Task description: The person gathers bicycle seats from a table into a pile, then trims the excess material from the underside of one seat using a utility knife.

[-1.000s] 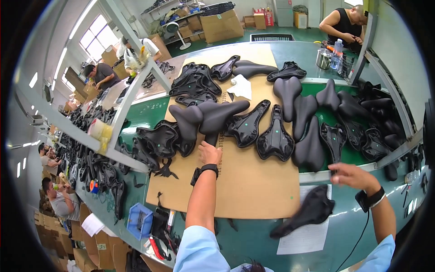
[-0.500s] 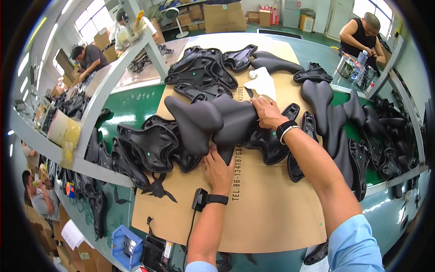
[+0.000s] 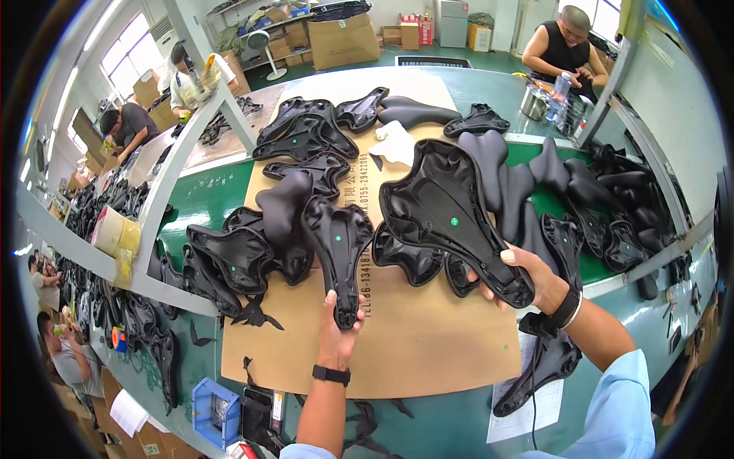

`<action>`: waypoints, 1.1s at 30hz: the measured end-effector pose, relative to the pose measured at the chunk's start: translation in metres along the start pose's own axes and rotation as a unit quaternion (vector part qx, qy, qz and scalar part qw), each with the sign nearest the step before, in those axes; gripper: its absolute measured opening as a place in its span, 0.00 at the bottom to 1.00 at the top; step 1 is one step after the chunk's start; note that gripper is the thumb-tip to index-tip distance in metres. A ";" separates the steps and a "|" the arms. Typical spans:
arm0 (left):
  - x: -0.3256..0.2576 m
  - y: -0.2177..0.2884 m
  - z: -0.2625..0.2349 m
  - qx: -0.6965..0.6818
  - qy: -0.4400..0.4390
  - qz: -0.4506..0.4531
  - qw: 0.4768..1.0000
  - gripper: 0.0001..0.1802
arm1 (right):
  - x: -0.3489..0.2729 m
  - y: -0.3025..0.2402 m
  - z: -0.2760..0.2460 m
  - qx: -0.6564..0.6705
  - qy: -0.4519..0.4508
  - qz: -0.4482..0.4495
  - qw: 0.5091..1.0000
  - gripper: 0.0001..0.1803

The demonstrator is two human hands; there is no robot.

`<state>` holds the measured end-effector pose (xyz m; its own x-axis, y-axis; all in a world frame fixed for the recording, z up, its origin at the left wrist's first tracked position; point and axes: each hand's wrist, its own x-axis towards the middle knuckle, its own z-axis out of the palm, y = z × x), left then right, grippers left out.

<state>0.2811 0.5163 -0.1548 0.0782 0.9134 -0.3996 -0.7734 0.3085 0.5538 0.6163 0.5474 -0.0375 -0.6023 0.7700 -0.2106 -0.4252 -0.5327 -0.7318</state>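
Note:
My left hand (image 3: 337,336) is closed on the narrow nose of a black bicycle saddle (image 3: 335,249), its hollow underside turned up and a green dot in the middle. Farther right, my right hand (image 3: 535,281) grips the nose of a bigger black saddle (image 3: 436,203), likewise with its underside and green dot showing. The wide ends of both point away from me. Behind the left one lies a smooth saddle (image 3: 284,214), top side up. Another upturned saddle (image 3: 409,258) is partly hidden between and beneath the two held ones.
Several saddles lie on the cardboard sheet (image 3: 428,344) and along the green mat (image 3: 218,203). A white scrap (image 3: 394,143) sits at the back. Grey metal frame posts (image 3: 172,157) rise left and right. A blue bin (image 3: 215,413) stands at the front left. Co-workers sit farther off.
Both hands have come toward me and apart, each now holding a saddle by its nose, underside up. Before, they rested on saddles lying top side up. The view has shifted.

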 end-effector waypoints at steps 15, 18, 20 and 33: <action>-0.157 0.001 -0.029 0.143 -0.158 -0.175 0.961 0.38 | -0.171 0.134 -0.023 -0.254 -0.028 0.471 0.844 0.41; -0.170 0.020 -0.019 0.344 -0.211 -0.295 0.866 0.38 | -0.179 0.093 -0.001 -0.434 -0.186 0.445 0.761 0.36; -0.148 0.025 -0.039 0.575 -0.192 -0.154 0.780 0.34 | -0.161 0.062 -0.010 -0.540 -0.180 0.301 0.765 0.31; 0.100 0.076 -0.078 0.892 0.133 0.414 0.123 0.24 | 0.101 0.042 -0.040 -0.822 0.158 -0.047 0.545 0.46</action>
<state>0.1816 0.6103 -0.2094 0.2303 0.8598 0.4557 0.9404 -0.0763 -0.3313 0.5642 0.6171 -0.1154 -0.3734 0.9270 -0.0334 0.8922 0.3491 -0.2866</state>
